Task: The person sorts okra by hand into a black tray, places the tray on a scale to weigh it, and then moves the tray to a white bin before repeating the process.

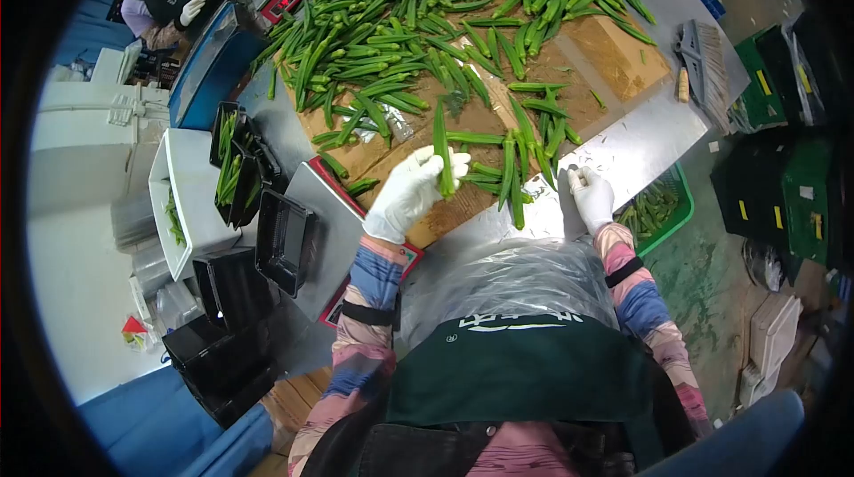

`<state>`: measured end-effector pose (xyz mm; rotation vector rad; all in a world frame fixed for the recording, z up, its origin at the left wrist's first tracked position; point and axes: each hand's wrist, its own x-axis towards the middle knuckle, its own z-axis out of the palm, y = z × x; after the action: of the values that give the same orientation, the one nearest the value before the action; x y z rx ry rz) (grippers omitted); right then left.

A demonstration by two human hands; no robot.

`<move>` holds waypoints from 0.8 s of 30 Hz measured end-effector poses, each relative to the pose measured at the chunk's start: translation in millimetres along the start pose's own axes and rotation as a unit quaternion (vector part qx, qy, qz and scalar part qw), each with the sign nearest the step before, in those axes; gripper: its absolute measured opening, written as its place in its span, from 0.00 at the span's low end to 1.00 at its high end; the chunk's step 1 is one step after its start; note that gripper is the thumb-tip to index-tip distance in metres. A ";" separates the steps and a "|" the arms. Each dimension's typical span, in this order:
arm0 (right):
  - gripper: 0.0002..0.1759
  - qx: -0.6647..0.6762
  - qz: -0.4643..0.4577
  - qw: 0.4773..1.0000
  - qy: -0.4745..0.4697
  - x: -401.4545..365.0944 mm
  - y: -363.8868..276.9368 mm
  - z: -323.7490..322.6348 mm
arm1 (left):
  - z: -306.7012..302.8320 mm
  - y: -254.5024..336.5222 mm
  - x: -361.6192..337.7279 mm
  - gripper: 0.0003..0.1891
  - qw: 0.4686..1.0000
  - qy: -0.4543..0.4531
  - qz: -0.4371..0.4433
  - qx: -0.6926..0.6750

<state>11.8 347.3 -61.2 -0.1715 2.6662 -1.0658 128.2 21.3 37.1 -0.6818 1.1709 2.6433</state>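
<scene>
Gloved left hand [407,194] at the cardboard's [614,54] near edge, fingers [458,163] closed round an okra pod [439,130] rising above them, right hand [592,199] just off the cardboard's near edge, fingers curled, hold unclear.

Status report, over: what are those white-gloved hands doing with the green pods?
Left hand gripping one long green okra pod above the brown cardboard sheet. Right hand down on the grey metal table, grip unclear. Loose green okra heap beyond.

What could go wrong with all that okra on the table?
The left hand grips the okra pod only at its lower end, so it might slip and drop. The okra pile spreads close to the edge of the table, so some pods could roll off.
</scene>
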 end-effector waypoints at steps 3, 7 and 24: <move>0.15 0.071 -0.031 0.997 -0.014 -4.3 -34.8 6.7 | 5.9 -16.0 -14.5 0.20 0.997 -0.010 0.005 -0.076; 0.21 -0.073 -0.140 0.987 -0.027 -4.0 -92.6 21.7 | 17.8 -30.9 -20.4 0.20 0.992 -0.011 0.014 -0.126; 0.22 -0.083 0.059 0.990 -0.097 -10.5 -1.1 -157.0 | 28.2 -5.1 11.9 0.11 0.915 0.240 0.177 0.270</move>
<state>-23.0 452.2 50.8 -0.1397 2.5523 -0.7516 109.9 45.1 44.7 -1.1164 2.2344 2.2539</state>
